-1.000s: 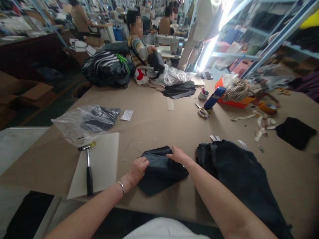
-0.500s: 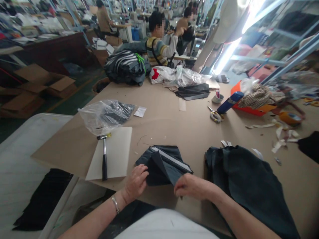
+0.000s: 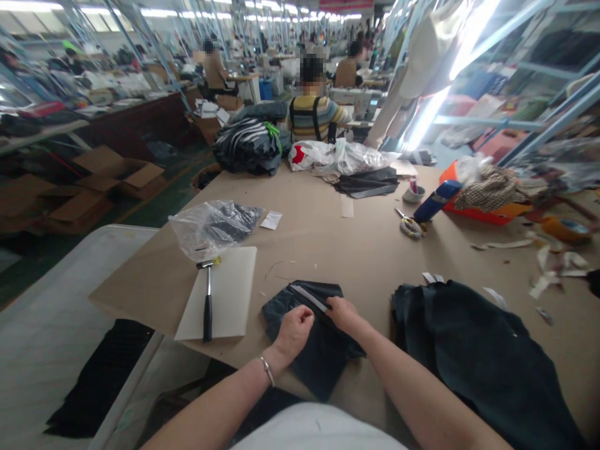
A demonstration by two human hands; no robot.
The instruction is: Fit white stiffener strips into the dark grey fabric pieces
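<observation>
A dark blue-green fabric piece (image 3: pixel 323 369) lies at the table's near edge, its lower corner spread toward me. A pale grey strip (image 3: pixel 307 295) runs slantwise across its upper part. My left hand (image 3: pixel 294 331) is over the middle of the fabric, thumb and fingertips pinched together; what they hold, if anything, is too small to make out. At the strip's lower right end, my right hand (image 3: pixel 345 317) has its fingers closed on the fabric, partly hiding it. To the right lies a pile of dark fabric pieces (image 3: pixel 473 337).
A hammer (image 3: pixel 207 306) rests on a white board (image 3: pixel 234 300) at left, below a clear plastic bag (image 3: pixel 197 228). Scissors (image 3: pixel 410 226), a blue cylinder (image 3: pixel 437 200) and an orange bin (image 3: pixel 487 215) stand at right. Beyond the table, a person in a striped top (image 3: pixel 304 119) sits.
Both hands have moved up and inward over the fabric. Its folded flap now lies down toward me. The view has tilted up, and the person in stripes has turned away.
</observation>
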